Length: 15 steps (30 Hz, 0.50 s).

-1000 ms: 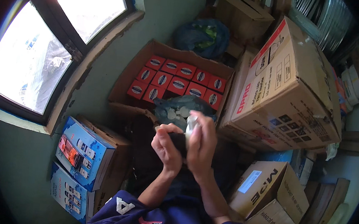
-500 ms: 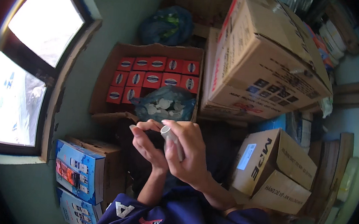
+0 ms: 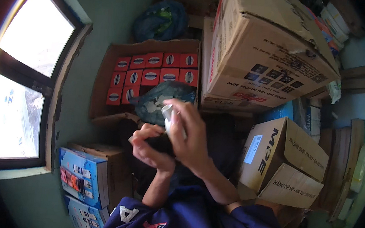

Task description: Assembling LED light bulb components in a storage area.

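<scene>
My right hand (image 3: pixel 188 135) is closed round a short white tube (image 3: pixel 167 112), whose round open end points up and to the left. Lower and to the left, my left hand (image 3: pixel 153 149) is half curled, with a dark gap between its fingers and palm and nothing visible in it. The two hands are close together but apart. Just beyond them lies a blue plastic bag (image 3: pixel 173 92) of small white plastic parts (image 3: pixel 152 105). It rests in a cardboard carton (image 3: pixel 110 52), by rows of small red boxes (image 3: pixel 151 76).
A large brown carton (image 3: pixel 271 52) stands at the far right, with an opened carton (image 3: pixel 280 161) nearer on the right. Blue printed boxes (image 3: pixel 83 177) are stacked on the left below a window (image 3: pixel 28 73). Another blue bag (image 3: pixel 161 19) sits behind the red boxes.
My right hand has lifted the white tube slightly up and away from my left hand. The left hand's fingers have curled in more. The view has shifted a little.
</scene>
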Tool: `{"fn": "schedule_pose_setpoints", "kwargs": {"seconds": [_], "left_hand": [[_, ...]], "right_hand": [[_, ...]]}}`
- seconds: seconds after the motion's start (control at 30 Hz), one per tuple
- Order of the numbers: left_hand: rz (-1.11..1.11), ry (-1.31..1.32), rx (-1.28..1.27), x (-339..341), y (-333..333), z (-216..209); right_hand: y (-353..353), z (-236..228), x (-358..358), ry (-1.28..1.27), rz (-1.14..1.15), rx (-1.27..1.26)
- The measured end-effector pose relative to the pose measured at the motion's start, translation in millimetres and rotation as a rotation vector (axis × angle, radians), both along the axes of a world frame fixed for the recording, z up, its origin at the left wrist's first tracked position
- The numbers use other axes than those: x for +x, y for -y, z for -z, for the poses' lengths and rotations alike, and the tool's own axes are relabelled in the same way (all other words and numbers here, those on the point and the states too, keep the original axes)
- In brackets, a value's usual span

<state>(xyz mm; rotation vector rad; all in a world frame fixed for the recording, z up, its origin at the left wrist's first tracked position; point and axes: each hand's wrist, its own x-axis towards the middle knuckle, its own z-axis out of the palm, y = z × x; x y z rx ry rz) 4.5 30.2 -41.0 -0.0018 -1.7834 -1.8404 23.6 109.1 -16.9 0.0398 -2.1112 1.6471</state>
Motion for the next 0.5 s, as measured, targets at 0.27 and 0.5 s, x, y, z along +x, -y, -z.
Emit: {"fn": "schedule_pose_setpoints", "kwargs": {"seconds": [0.27,0.5], "left_hand": [[-0.067,-0.079,0.133,-3,-1,-6],[-0.184,0.087,0.44,-16,12,-4]], "right_hand": [[5,3,-11,-0.011,-0.025,-0.01],[10,9,-12,-0.082,-0.099,0.114]]}}
